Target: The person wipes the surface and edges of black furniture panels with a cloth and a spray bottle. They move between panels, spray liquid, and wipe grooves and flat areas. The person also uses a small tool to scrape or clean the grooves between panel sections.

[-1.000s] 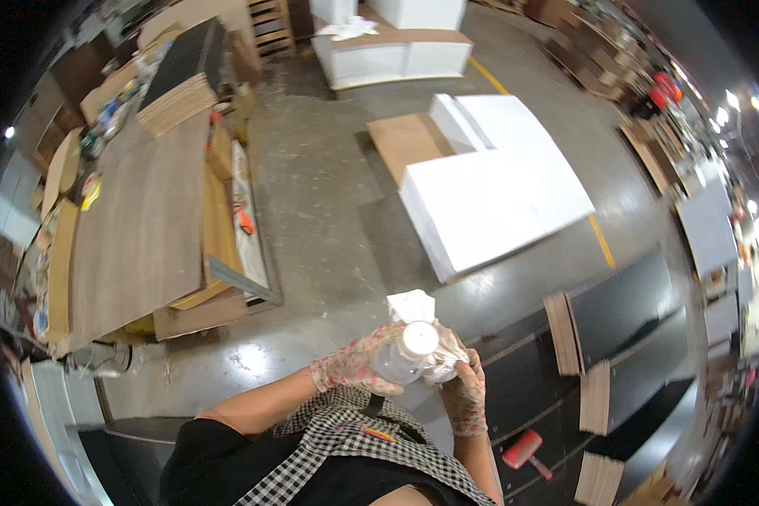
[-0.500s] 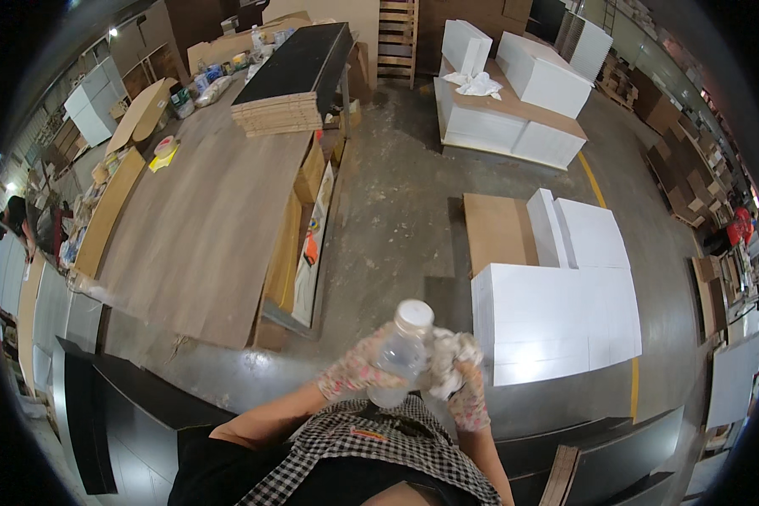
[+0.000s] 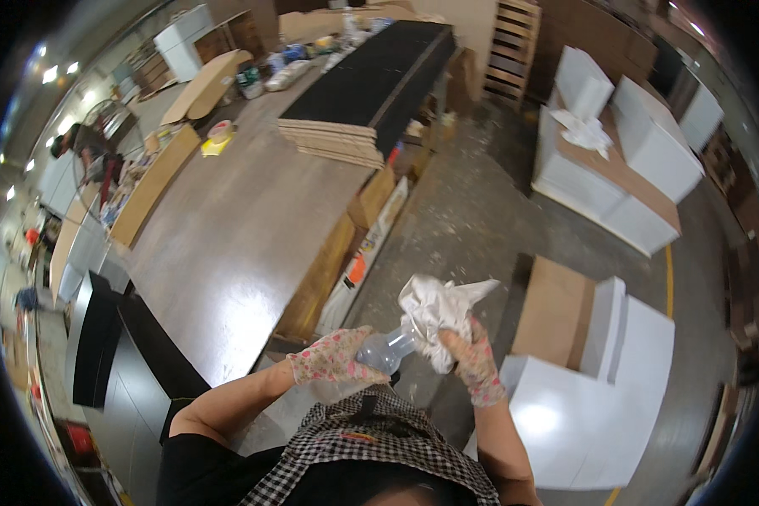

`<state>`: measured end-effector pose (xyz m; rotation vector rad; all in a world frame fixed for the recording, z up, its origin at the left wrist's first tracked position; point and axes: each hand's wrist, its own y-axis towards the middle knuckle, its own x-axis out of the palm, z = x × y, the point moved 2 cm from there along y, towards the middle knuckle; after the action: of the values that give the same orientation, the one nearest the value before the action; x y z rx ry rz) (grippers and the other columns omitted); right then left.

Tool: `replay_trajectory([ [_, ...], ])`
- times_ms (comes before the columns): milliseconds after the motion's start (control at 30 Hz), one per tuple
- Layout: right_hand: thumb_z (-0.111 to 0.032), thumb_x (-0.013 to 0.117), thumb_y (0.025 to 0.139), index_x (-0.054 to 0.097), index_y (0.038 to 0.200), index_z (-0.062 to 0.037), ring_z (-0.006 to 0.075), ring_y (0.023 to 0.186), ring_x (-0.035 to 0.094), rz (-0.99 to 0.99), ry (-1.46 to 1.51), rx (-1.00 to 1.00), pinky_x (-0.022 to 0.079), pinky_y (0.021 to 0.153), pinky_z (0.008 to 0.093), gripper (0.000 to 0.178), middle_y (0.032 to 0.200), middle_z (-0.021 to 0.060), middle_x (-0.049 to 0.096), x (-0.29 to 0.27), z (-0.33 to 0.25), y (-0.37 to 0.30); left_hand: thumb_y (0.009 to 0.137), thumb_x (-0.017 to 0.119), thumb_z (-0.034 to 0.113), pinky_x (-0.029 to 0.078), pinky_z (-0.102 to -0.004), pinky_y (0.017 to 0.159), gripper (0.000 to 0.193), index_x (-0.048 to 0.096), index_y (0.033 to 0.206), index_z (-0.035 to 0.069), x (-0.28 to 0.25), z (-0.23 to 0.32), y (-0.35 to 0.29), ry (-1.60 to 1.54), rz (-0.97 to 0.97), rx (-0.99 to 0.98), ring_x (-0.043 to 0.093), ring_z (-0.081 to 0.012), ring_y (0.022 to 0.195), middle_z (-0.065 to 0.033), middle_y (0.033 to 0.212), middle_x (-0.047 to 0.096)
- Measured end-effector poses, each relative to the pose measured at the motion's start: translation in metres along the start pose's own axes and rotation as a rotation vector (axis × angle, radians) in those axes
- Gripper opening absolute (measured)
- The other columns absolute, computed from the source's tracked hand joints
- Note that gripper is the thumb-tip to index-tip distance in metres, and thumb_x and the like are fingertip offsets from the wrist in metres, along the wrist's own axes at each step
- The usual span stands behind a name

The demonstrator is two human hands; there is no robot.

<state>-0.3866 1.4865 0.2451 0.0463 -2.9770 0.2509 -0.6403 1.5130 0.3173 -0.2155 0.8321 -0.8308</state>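
Observation:
My left hand [image 3: 333, 357], in a floral-patterned glove, is closed around a clear plastic bottle [image 3: 383, 352] in front of my checked apron. The bottle is tilted, its neck pointing up and right into a crumpled white cloth [image 3: 438, 319]. My right hand [image 3: 478, 364], gloved in the same pattern, grips that cloth from its right side. Folds of the cloth hide the bottle's top, so I cannot tell whether a cap is on it.
Left ahead stands a wood-topped table [image 3: 253, 211] bearing a stack of black panels [image 3: 371, 80] and a tape roll [image 3: 220, 132]. White boxes [image 3: 586, 413] stand at right. Black panels [image 3: 164, 354] are at lower left. Another person [image 3: 93, 156] is at far left.
The bottle has gone from nearly upright with its white cap showing to tilted, its top now covered by the cloth. My right hand has raised the cloth. The view has turned left.

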Motion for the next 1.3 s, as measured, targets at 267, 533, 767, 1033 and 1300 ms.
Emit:
replay_trajectory([
  [267, -0.007, 0.062, 0.095, 0.064, 0.118, 0.0038, 0.0132, 0.092, 0.065, -0.070, 0.135, 0.008, 0.052, 0.083, 0.0250, 0.026, 0.105, 0.0070, 0.070, 0.051, 0.000, 0.144, 0.079, 0.079, 0.048, 0.051, -0.0379, 0.090, 0.067, 0.061, 0.123, 0.001, -0.112, -0.053, 0.083, -0.176, -0.210, 0.022, 0.066, -0.0282, 0.106, -0.0172, 0.111, 0.068],
  [533, -0.014, 0.068, 0.092, 0.066, 0.110, 0.0036, 0.0101, 0.078, 0.060, 0.191, -0.411, -0.329, 0.049, 0.067, 0.0294, 0.025, 0.091, 0.0058, 0.070, 0.036, -0.074, 0.262, 0.079, 0.076, 0.054, 0.050, -0.0389, 0.093, 0.071, 0.061, 0.125, 0.002, -0.218, -0.015, 0.180, -0.090, -0.211, 0.072, 0.063, -0.0282, 0.109, -0.0171, 0.117, 0.064],
  [767, -0.029, 0.062, 0.098, 0.063, 0.116, 0.0026, 0.0193, 0.095, 0.068, 0.142, 0.730, -0.147, 0.055, 0.086, 0.0344, 0.036, 0.104, 0.0084, 0.069, -0.041, -0.082, 0.420, 0.065, 0.091, 0.038, 0.049, -0.0430, 0.101, 0.089, 0.049, 0.136, 0.002, -0.307, 0.018, 0.241, -0.466, 0.356, -0.050, 0.059, -0.0282, 0.116, -0.0146, 0.127, 0.060],
  [1033, -0.024, 0.062, 0.099, 0.061, 0.124, -0.0022, 0.0198, 0.104, 0.064, 0.349, 0.615, -0.091, 0.050, 0.095, 0.0365, 0.033, 0.108, 0.0094, 0.068, -0.046, 0.014, 0.524, 0.081, 0.077, 0.040, 0.044, -0.0456, 0.106, 0.078, 0.043, 0.141, 0.004, -0.427, -0.032, 0.307, -0.587, 1.137, 0.391, 0.054, -0.0308, 0.121, -0.0151, 0.129, 0.056],
  [1300, -0.035, 0.066, 0.092, 0.034, 0.150, -0.0098, 0.0311, 0.137, 0.041, 0.354, -0.063, -0.758, 0.034, 0.114, 0.0493, 0.071, 0.147, 0.0182, 0.042, 0.121, 0.021, 0.559, 0.087, 0.068, 0.032, 0.041, -0.0443, 0.108, 0.065, 0.044, 0.139, 0.000, -0.426, -0.101, 0.350, -0.526, 1.093, 0.263, 0.054, -0.0304, 0.123, -0.0174, 0.132, 0.055],
])
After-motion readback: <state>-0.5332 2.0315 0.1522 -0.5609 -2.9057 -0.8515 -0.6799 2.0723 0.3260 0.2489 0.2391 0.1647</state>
